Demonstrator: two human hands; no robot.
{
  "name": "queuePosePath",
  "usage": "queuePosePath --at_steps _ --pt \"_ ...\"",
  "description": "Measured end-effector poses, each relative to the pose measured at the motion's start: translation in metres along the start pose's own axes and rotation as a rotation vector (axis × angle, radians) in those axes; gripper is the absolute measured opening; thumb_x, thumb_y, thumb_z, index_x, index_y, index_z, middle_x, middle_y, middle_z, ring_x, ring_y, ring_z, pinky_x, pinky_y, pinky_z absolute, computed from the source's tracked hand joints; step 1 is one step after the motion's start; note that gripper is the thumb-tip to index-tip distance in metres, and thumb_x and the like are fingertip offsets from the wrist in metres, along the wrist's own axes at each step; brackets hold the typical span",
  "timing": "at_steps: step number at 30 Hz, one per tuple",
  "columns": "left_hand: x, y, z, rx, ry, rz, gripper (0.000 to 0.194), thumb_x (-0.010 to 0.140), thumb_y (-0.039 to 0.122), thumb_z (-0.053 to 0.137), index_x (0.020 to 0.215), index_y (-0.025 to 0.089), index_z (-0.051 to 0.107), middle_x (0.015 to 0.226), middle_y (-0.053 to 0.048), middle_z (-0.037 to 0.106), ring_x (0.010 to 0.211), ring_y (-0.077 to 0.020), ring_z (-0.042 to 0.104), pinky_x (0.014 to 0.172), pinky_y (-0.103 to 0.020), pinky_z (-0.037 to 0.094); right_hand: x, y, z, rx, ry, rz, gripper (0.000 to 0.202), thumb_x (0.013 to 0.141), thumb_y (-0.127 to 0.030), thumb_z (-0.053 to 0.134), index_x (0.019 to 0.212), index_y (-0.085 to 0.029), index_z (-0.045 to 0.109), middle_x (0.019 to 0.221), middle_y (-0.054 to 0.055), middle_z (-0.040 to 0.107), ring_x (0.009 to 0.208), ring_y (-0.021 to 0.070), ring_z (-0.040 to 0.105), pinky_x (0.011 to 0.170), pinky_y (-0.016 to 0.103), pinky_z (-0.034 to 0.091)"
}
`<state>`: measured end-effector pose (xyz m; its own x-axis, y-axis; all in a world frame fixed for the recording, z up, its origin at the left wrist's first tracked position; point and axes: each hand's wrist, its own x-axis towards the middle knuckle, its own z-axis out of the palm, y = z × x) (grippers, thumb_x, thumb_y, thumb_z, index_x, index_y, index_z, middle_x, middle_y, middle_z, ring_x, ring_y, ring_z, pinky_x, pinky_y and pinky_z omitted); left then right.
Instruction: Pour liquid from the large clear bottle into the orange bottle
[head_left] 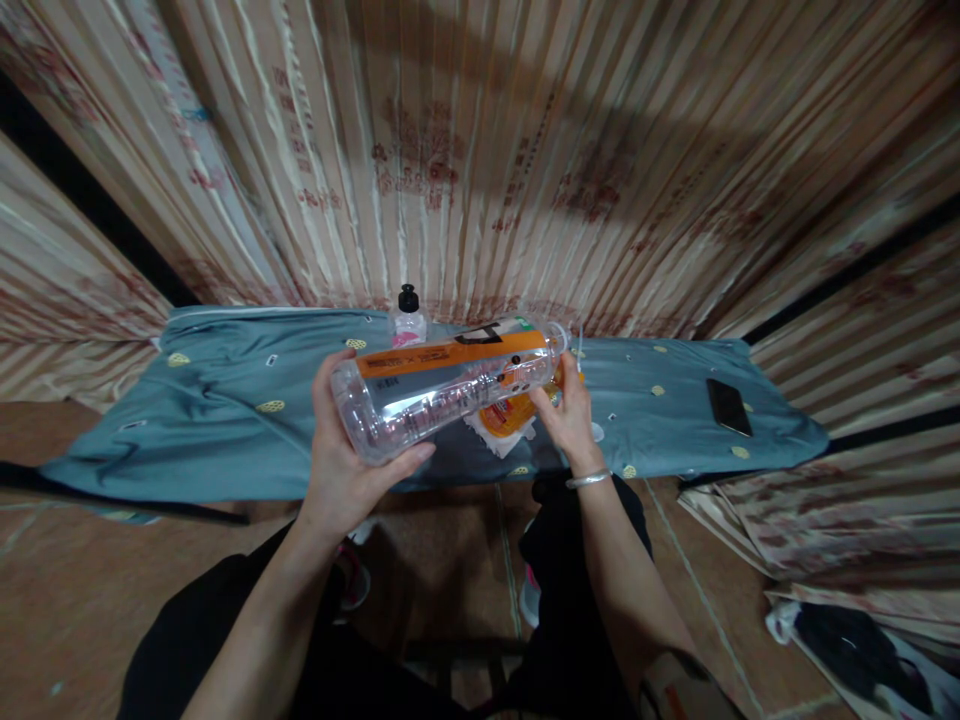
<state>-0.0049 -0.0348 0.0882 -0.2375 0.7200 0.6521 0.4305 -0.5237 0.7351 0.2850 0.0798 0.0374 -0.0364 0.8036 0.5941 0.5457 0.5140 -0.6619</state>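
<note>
A large clear plastic bottle (450,385) with an orange and silver label lies tilted in the air between my hands, its neck to the right and slightly raised. My left hand (349,465) is wrapped round its base. At the neck end, my right hand (566,410) grips with thumb and fingers; a silver bracelet circles that wrist. Behind the bottle stands a smaller clear bottle (409,325) with a black cap and pink marking. Partly hidden beneath the large bottle, an orange pack (508,415) rests on crumpled white material (499,443).
A blue-green patterned cloth (247,400) covers the narrow table. A dark phone (727,407) lies at its right. Pleated patterned curtains (465,150) hang behind and at both sides. Dark shoes (855,645) are on the floor at lower right.
</note>
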Motion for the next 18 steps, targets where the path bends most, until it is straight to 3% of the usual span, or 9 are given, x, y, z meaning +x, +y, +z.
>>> queuePosePath --at_steps 18 --pt "-0.001 0.0033 0.0002 -0.038 -0.009 -0.068 0.1 0.071 0.065 0.093 0.152 0.028 0.047 0.137 -0.013 0.066 0.122 -0.0381 0.073 0.11 -0.059 0.061 0.0005 0.0001 -0.0003 -0.025 0.008 -0.02 0.067 0.095 -0.059 0.068 0.15 -0.023 0.054 0.133 0.015 0.076 0.125 0.0343 0.073 0.11 0.057 0.059"
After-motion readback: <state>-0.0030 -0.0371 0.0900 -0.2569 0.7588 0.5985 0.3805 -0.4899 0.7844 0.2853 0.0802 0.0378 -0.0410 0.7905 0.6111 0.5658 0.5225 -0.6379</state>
